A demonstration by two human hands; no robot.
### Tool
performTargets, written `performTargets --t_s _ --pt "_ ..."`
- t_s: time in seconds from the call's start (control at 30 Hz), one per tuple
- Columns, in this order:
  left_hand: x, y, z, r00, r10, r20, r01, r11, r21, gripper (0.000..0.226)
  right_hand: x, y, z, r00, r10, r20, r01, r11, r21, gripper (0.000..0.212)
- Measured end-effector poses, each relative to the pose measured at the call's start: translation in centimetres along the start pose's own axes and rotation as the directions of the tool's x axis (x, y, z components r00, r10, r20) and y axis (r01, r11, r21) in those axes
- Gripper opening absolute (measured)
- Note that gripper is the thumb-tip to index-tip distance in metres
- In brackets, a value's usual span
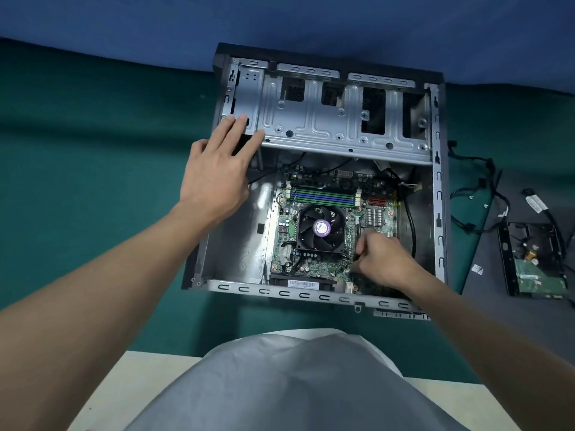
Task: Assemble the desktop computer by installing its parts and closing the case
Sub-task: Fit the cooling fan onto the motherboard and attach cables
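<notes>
Am bracing open case (342,126) with left hand (214,178), fingers (236,132) spread flat on drive cage corner. Right hand (382,259) working at motherboard (317,262) lower edge, fingers pinched together; on what, cannot tell. Risk: slipping onto fan (322,228), bending pins. Case lying on green table (93,181); hard drive (535,259), loose cables (479,194) waiting right. Blue backdrop behind.

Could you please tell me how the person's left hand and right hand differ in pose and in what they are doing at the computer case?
The left hand lies open, fingers spread, on the edge of the case's drive cage; the right hand is curled, fingertips pinched at the motherboard right of the CPU fan. The left rests on the frame; the right reaches inside. Whether the right holds anything cannot be told. Both are bare.
</notes>
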State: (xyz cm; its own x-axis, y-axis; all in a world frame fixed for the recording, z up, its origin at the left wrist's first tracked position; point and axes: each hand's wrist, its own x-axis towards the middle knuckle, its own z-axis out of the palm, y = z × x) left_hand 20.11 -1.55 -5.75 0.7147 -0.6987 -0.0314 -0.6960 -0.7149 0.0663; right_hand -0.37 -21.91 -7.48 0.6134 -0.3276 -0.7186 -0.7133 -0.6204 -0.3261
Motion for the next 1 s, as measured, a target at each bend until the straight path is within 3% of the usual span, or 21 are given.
performTargets --t_s 0.07,0.17,0.27,0.4,0.63,0.87,1.0 --pt "0.0 0.0 0.0 1.0 -0.001 -0.006 0.001 1.0 -0.007 0.076 -0.2 -0.1 0.1 0.995 -0.103 -0.008 0.1 0.98 -0.174 0.017" --pt "-0.1 0.1 0.0 1.0 -0.005 -0.012 0.005 1.0 -0.017 0.075 -0.6 0.1 0.2 0.924 -0.378 0.06 0.367 0.832 -0.416 0.021" --pt "-0.2 0.1 0.0 1.0 -0.008 -0.012 0.008 1.0 -0.025 0.074 -0.1 0.3 0.0 0.873 -0.468 0.138 0.464 0.71 -0.531 0.023" --pt "-0.2 0.1 -0.1 1.0 -0.014 -0.005 0.014 0.999 -0.041 0.075 0.6 0.0 -0.1 0.867 -0.441 0.232 0.486 0.643 -0.592 0.024" --pt "-0.1 0.0 0.1 0.999 -0.027 -0.018 0.025 0.997 -0.079 0.072 0.2 1.2 -1.3 0.879 -0.285 0.382 0.458 0.726 -0.513 0.019" --pt "0.0 -0.2 0.0 0.999 -0.031 -0.024 0.028 0.993 -0.111 0.071 0.4 1.6 -0.9 0.9 -0.317 0.299 0.433 0.731 -0.527 0.008" --pt "0.0 -0.2 -0.1 0.999 -0.031 -0.031 0.027 0.992 -0.121 0.069 0.7 1.5 -0.3 0.909 -0.328 0.258 0.418 0.719 -0.556 0.016"
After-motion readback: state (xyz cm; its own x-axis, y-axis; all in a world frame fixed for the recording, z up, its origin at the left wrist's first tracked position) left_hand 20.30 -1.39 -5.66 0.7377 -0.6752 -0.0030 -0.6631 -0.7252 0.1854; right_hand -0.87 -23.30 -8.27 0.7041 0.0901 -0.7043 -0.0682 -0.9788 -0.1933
